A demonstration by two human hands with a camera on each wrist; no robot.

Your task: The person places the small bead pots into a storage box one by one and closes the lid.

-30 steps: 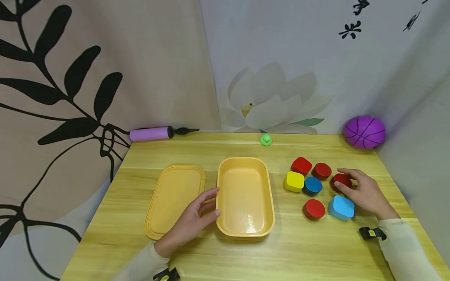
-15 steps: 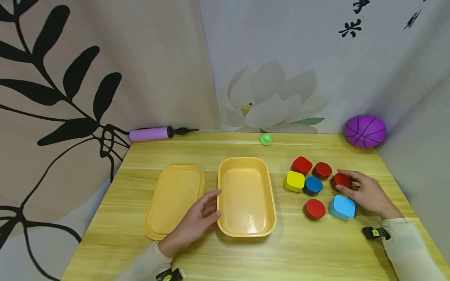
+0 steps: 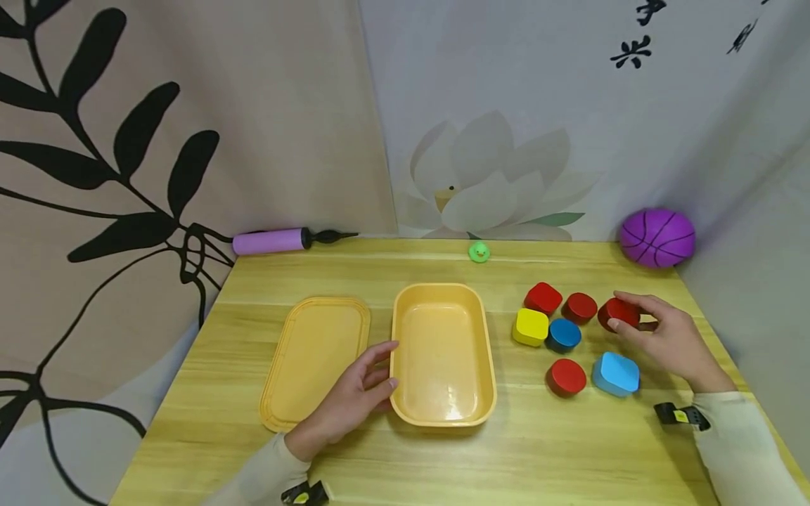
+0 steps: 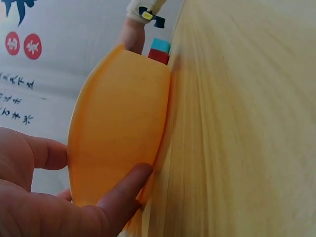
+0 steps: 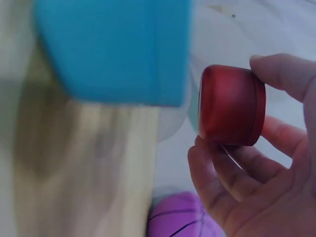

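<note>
My right hand (image 3: 677,344) pinches a red round block (image 3: 615,313) between thumb and fingers. In the right wrist view this red block (image 5: 229,106) is raised off the wooden table, with a light-blue block (image 5: 118,49) large in front. My left hand (image 3: 344,397) rests at the left side of a yellow-orange open box (image 3: 443,351), thumb and fingertips against its outer wall (image 4: 118,113). Several blocks lie near my right hand: a red square-like one (image 3: 542,298), a red round one (image 3: 579,308), a yellow one (image 3: 529,327), dark blue (image 3: 562,335), and another red round one (image 3: 565,377).
A matching yellow lid (image 3: 316,358) lies flat left of the box. Along the back edge are a purple pump (image 3: 268,241), a small green duck toy (image 3: 479,251) and a purple ball (image 3: 658,237). Curtain-like walls stand behind and at the right.
My right hand has lifted the red round block from the table and moved it slightly back and right. The left hand stays at the box.
</note>
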